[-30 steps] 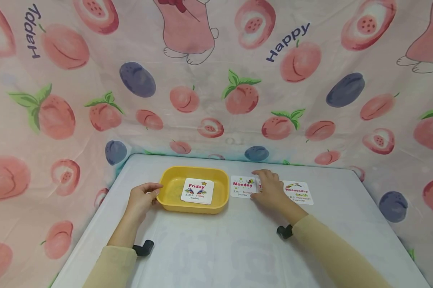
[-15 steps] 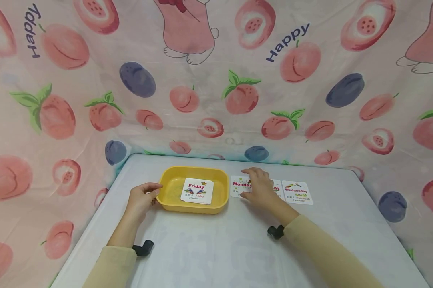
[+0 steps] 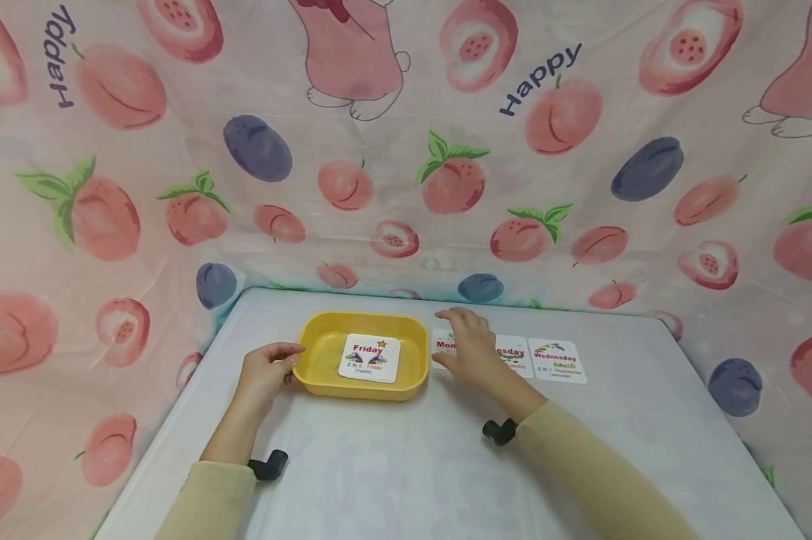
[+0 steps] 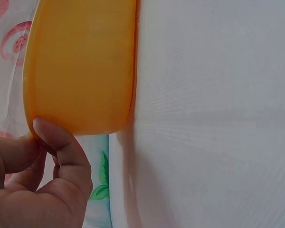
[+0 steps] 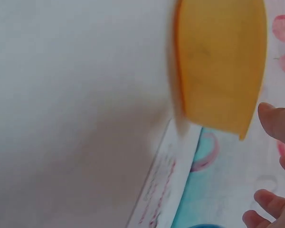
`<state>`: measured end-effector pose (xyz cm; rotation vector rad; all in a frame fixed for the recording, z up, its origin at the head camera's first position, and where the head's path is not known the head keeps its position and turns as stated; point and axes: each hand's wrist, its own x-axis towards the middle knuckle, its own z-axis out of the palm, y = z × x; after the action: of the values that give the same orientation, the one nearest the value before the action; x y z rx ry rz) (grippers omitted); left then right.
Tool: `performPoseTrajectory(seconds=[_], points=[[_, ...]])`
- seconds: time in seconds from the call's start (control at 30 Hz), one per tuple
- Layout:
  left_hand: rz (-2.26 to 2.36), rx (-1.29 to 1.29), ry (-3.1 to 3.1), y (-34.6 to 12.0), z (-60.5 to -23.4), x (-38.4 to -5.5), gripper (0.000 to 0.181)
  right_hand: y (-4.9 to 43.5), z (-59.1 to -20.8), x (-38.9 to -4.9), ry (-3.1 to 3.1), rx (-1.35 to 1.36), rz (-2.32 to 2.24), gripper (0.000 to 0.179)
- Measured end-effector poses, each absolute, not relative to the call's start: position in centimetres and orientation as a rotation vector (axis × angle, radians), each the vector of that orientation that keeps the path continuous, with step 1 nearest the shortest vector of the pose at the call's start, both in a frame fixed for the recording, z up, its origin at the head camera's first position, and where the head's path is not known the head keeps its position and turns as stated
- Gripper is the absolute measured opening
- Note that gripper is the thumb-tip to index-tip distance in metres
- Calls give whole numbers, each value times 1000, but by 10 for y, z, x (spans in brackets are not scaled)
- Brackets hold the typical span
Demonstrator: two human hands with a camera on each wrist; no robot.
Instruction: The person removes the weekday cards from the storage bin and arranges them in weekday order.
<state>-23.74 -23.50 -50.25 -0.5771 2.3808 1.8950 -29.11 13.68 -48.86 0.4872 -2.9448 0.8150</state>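
My left hand point(image 3: 264, 375) pinches the left end of a yellow plastic tray point(image 3: 359, 391) by its rim. In the left wrist view, thumb and fingers meet at the rim of the tray point(image 4: 85, 66). A white Friday card point(image 3: 369, 358) lies in it, right of its middle. Nothing is between the spread fingers of my right hand point(image 3: 473, 349), over the row of cards just right of the tray. This hand partly covers the Monday card point(image 3: 443, 345) and a card ending in "esday" point(image 3: 515, 352). The Wednesday card point(image 3: 557, 361) shows whole at the row's right end.
The things rest on a white-covered table point(image 3: 392, 465). Behind its far edge hangs a pink curtain point(image 3: 379, 135) printed with peaches, plums and rabbits. Black wrist mounts point(image 3: 269, 465) stick out from both forearms.
My right hand has moved left along the card row, from over the second card to over the Monday card beside the tray. The left hand, tray and cards stay where they were.
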Motion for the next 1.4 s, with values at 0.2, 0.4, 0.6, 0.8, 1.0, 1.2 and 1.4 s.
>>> performPoseTrajectory(seconds=[0.2, 0.4, 0.6, 0.8, 1.0, 1.2, 1.4], points=[[1893, -581, 2380, -234, -502, -237, 27, 122, -483, -291, -2924, 503, 854, 80], [1891, -575, 2381, -234, -503, -237, 27, 108, -479, -288, -2937, 492, 883, 86], [1886, -596, 2372, -235, -504, -238, 27, 95, -479, -288, -2919, 510, 819, 94], [1888, -592, 2367, -235, -505, -239, 28, 83, -478, -287, -2899, 553, 812, 92], [1886, -586, 2375, -235, -505, -239, 28, 70, -477, -286, -2927, 555, 839, 90], [1886, -589, 2373, -235, -505, -239, 27, 59, -478, -285, -2955, 563, 870, 89], [1882, -595, 2374, -234, -504, -239, 28, 49, -478, -282, -2972, 604, 825, 91]])
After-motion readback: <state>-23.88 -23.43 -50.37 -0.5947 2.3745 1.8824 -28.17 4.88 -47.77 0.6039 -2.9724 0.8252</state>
